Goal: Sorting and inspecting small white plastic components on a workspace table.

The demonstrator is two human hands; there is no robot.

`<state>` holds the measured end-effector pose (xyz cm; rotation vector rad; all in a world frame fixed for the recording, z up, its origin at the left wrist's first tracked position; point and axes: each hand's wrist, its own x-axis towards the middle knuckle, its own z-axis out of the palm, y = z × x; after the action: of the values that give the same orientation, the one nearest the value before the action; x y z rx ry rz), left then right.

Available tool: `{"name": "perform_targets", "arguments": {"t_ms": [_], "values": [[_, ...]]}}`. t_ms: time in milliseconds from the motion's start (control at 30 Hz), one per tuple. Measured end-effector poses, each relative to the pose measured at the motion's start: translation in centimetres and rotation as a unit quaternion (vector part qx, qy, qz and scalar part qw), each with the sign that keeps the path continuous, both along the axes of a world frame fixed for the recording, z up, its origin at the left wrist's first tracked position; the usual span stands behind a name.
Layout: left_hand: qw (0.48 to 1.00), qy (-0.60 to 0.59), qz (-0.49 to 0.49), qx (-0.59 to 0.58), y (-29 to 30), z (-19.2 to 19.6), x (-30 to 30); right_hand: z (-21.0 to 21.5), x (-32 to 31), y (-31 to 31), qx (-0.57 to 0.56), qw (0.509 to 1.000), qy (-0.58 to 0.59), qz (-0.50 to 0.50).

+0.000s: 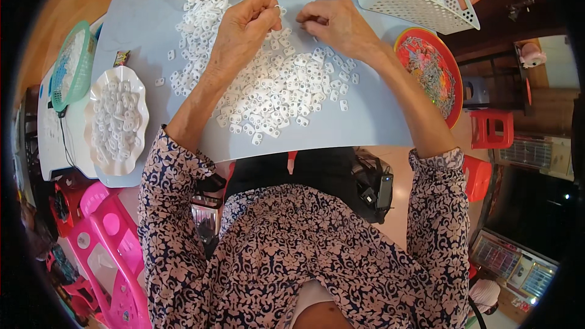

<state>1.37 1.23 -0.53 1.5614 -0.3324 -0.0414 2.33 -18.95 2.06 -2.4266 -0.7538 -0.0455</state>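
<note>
1. Nearest the wearer, floral sleeves (170,207) covered both forearms, which reached forward over the edge of a pale blue table (365,122).
2. A heap of small white plastic pieces (274,94) lay on the table just before the hands and spread away toward the far edge.
3. The left hand (244,30) was curled, its fingertips pinched together on one small white piece (278,8) held just above the heap.
4. The right hand (338,24) sat close beside it, fingers bent together toward the same spot; whether they gripped a piece could not be told.
5. To the left stood a white scalloped dish (97,91) of similar pieces, and a green-rimmed sieve (61,67).
6. To the right lay a red tray (408,45); farther back, a white perforated basket (396,0).
</note>
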Motion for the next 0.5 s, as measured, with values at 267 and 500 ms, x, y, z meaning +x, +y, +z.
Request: {"name": "perform_targets", "arguments": {"t_ms": [267,500], "values": [[0.999,0.017,-0.018,0.032,0.4,0.4,0.1,-0.3,0.4,1.5,-0.095,0.993,-0.043,0.051],[1.0,-0.005,0.01,-0.005,0.0,0.0,0.1,2.0,-1.1,4.3,-0.235,0.962,-0.111,0.08]]}}
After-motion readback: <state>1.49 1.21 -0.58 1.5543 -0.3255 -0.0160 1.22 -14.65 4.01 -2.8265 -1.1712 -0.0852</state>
